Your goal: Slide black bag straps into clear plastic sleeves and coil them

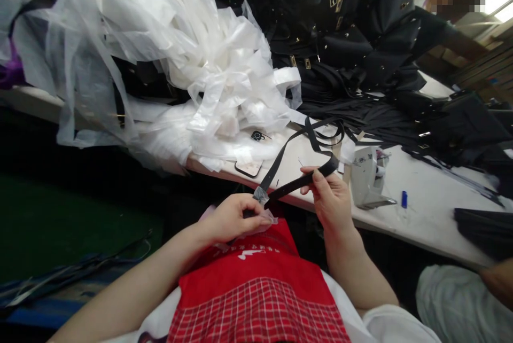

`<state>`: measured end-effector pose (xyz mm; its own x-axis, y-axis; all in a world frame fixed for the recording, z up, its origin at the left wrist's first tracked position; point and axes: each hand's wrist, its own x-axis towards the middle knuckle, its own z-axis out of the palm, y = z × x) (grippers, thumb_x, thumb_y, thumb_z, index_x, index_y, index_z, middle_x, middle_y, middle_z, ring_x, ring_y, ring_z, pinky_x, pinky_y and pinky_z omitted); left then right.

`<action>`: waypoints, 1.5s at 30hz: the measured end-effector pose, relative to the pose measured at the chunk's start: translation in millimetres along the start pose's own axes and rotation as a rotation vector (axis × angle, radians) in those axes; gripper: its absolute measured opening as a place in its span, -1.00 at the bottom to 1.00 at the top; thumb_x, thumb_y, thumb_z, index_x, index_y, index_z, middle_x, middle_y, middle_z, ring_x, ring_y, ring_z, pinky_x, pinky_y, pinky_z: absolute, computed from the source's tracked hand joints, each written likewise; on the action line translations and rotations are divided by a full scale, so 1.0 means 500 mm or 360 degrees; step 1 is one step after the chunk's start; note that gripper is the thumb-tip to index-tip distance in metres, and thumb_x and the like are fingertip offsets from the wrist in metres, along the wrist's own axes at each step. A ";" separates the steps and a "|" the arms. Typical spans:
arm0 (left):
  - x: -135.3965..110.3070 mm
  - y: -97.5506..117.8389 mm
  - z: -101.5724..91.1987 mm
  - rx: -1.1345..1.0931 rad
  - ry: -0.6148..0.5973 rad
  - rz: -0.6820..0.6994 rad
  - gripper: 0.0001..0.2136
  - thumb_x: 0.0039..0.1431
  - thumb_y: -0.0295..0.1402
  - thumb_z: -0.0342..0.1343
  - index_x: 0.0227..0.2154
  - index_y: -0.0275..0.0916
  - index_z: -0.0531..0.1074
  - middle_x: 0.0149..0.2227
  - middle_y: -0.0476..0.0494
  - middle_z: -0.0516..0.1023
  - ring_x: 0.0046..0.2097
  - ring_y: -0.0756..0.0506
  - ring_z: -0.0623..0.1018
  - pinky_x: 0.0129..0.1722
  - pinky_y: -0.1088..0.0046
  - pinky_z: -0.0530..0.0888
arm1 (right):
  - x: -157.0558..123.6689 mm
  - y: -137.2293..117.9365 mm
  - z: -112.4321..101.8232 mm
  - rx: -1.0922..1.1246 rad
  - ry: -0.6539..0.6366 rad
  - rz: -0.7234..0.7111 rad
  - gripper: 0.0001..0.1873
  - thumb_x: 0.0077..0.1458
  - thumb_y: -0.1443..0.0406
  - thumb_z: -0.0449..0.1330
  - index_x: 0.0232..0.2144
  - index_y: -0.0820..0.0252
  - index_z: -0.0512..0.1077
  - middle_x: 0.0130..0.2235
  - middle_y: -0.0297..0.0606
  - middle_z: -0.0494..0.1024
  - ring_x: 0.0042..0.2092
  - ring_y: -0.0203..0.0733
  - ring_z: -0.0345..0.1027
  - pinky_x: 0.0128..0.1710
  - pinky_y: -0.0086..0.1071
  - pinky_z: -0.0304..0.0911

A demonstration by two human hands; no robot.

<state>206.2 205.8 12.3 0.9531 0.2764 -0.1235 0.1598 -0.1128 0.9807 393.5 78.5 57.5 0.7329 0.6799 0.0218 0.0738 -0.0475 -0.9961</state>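
A long black strap point(294, 185) loops between my hands and over the table's near edge. My right hand point(331, 196) pinches it between thumb and fingers, close to a bend. My left hand point(236, 217), fingers curled, grips the strap's other end, where a piece of clear plastic wrap point(261, 196) covers it. More of that wrap sticks out under my left fingers, in front of my red apron point(256, 273). What lies inside the left palm is hidden. The far part of the strap rests in loops on the white table point(288, 166).
White plastic sleeves point(224, 65) are heaped at the left. Black bags point(344, 49) with gold-coloured clasps and black straps pile up behind. On the table are a phone point(248, 166), a white dispenser-like device point(366, 177) and a blue-capped item point(404, 200). Another person's pale clothing point(452, 300) shows lower right.
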 end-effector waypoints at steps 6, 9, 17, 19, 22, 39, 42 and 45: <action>-0.006 0.028 0.023 0.0714 -0.0515 0.0392 -0.85 0.21 -0.24 0.20 -0.37 -0.16 0.62 -0.35 -0.06 0.61 -0.28 -0.07 0.54 -0.24 0.45 0.37 | -0.005 -0.001 0.019 -0.0169 -0.0078 -0.0037 -0.73 0.11 0.10 0.28 -0.25 0.14 0.59 -0.45 -0.30 0.57 -0.49 -0.27 0.40 -0.44 -0.37 0.33; -0.014 0.046 0.032 0.0981 -0.0492 0.0510 -0.87 0.23 -0.29 0.18 -0.34 -0.15 0.61 -0.37 -0.08 0.61 -0.18 -0.15 0.50 -0.10 0.33 0.32 | 0.008 -0.003 0.023 -0.0483 -0.0397 -0.0067 -0.77 0.11 0.12 0.29 -0.31 0.14 0.61 -0.35 -0.24 0.62 -0.35 -0.16 0.46 -0.33 -0.31 0.35; -0.020 0.052 0.027 0.1077 -0.0144 0.0215 -0.92 0.14 -0.33 0.27 -0.46 -0.09 0.61 -0.35 -0.06 0.63 -0.04 -0.23 0.40 0.09 0.09 0.12 | 0.031 -0.004 0.035 -0.1120 -0.0824 -0.0629 -0.91 0.10 0.26 0.30 -0.43 0.09 0.60 -0.22 -0.20 0.58 -0.05 -0.02 0.32 0.01 -0.11 0.17; -0.015 0.046 0.029 0.0958 -0.0133 0.0206 -0.92 0.13 -0.36 0.27 -0.45 -0.04 0.61 -0.33 -0.02 0.64 -0.02 -0.21 0.42 0.17 0.05 0.02 | 0.026 -0.006 0.046 -0.1189 -0.0945 -0.0639 -0.86 0.11 0.28 0.29 -0.49 0.14 0.56 -0.27 -0.19 0.54 -0.11 -0.06 0.30 -0.02 -0.13 0.16; -0.005 0.040 0.030 0.0864 -0.0088 0.0119 -0.90 0.16 -0.35 0.24 -0.43 -0.03 0.61 -0.33 0.00 0.64 -0.10 -0.17 0.46 0.10 0.08 0.12 | 0.022 -0.009 0.051 -0.1125 -0.0987 -0.0649 -0.72 0.18 0.29 0.23 -0.58 0.19 0.45 -0.34 -0.25 0.48 -0.21 -0.18 0.28 -0.09 -0.23 0.18; 0.000 0.048 0.003 0.0004 0.0050 0.0382 -0.88 0.17 -0.39 0.21 -0.41 -0.13 0.66 -0.31 -0.07 0.67 -0.17 -0.09 0.56 -0.05 0.39 0.44 | 0.002 0.082 0.025 0.0107 -0.0772 0.0612 -0.61 -0.02 0.12 0.33 -0.20 0.28 0.53 -0.48 -0.36 0.42 -0.54 -0.39 0.16 -0.57 -0.51 0.07; 0.001 0.046 0.016 -0.0113 -0.0171 0.0338 -0.90 0.16 -0.36 0.24 -0.36 -0.19 0.66 -0.31 -0.11 0.69 -0.23 -0.08 0.60 -0.11 0.41 0.48 | -0.017 0.075 0.063 0.0222 -0.0939 0.0731 -0.61 -0.06 0.11 0.37 -0.24 0.29 0.57 -0.38 -0.26 0.53 -0.40 -0.32 0.32 -0.45 -0.49 0.20; 0.001 0.043 0.020 -0.0130 -0.0227 0.0232 -0.90 0.14 -0.37 0.25 -0.34 -0.21 0.67 -0.33 -0.13 0.69 -0.26 -0.08 0.61 -0.18 0.45 0.51 | -0.023 0.076 0.078 0.0188 -0.0830 0.0742 -0.67 -0.07 0.10 0.37 -0.40 0.29 0.56 -0.45 -0.28 0.52 -0.43 -0.32 0.31 -0.45 -0.49 0.20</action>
<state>212.6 194.1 31.6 0.9922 0.1242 0.0057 0.0021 -0.0626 0.9980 361.4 97.5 16.0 0.2490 0.8711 -0.4232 -0.2643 -0.3593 -0.8950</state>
